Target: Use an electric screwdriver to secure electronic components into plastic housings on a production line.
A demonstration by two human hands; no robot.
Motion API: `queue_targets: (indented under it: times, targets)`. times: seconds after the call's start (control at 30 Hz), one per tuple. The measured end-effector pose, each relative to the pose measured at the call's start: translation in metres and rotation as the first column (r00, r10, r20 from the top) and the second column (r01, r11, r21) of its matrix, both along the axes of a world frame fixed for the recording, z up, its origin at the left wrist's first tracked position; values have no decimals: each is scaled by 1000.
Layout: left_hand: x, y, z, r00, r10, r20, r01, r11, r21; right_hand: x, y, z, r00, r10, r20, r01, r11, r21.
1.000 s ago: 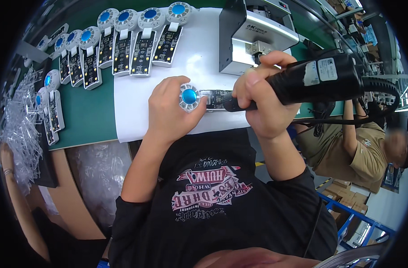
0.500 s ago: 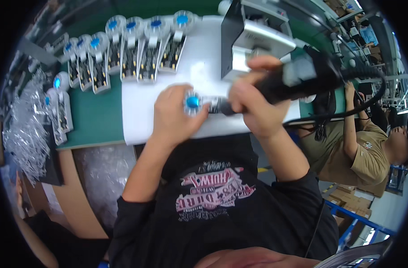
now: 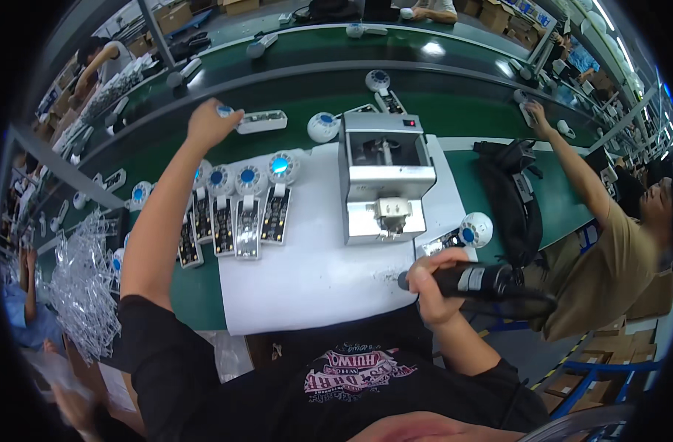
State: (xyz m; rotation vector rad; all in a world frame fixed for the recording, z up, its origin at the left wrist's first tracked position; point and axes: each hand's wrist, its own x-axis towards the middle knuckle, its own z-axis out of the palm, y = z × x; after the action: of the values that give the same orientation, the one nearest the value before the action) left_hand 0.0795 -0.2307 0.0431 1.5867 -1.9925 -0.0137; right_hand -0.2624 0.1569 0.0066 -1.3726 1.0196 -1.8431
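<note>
My left hand (image 3: pixel 208 127) is stretched out to the far left, fingers closed round the round head of a white device (image 3: pixel 266 121) with an open-backed body. That device is at the green surface beyond the white sheet. Low over the sheet's right side, my right hand (image 3: pixel 436 289) grips a black electric screwdriver (image 3: pixel 487 280), its tip end pointing left. Several similar devices with blue-centred round heads stand in a row beneath my left arm; one of them (image 3: pixel 276 214) is nearest the sheet's middle. Another device (image 3: pixel 462 232) lies beyond my right hand.
A silver screw-feeder machine (image 3: pixel 384 177) stands on the white sheet (image 3: pixel 300 287). Dark bits lie near the screwdriver's tip. A heap of clear plastic bags (image 3: pixel 82 283) is at left, a black bag (image 3: pixel 515 202) at right. A co-worker's arm (image 3: pixel 583 169) reaches toward the line at right.
My left hand has moved from the sheet's middle to the far left with a device in it. The screwdriver has come nearer to me. The view has tilted up, showing the line beyond.
</note>
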Motion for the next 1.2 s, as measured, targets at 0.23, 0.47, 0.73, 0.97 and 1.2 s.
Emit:
queue_targets:
  times: [0.23,0.47,0.73,0.97,1.2]
  targets:
    - [-112,-93,22,791,-326,518,-47,811,583,-8,0,1,999,38,-1,-38,999,11]
    - [-279,-144,-31,864,-434,255,339,876,344,-14,-7,7,984,176,-33,-177,983,-48]
    - [-221,-122,10,827,-364,429,409,913,-14,-16,0,12,982,187,-20,-181,970,164]
    - [-95,150,97,991,-98,-88,91,993,-77,8,-17,25,975,-29,221,19,999,46]
    - [-80,322,-41,962,-99,-256,144,976,165,-13,-31,49,975,197,103,-194,980,-40]
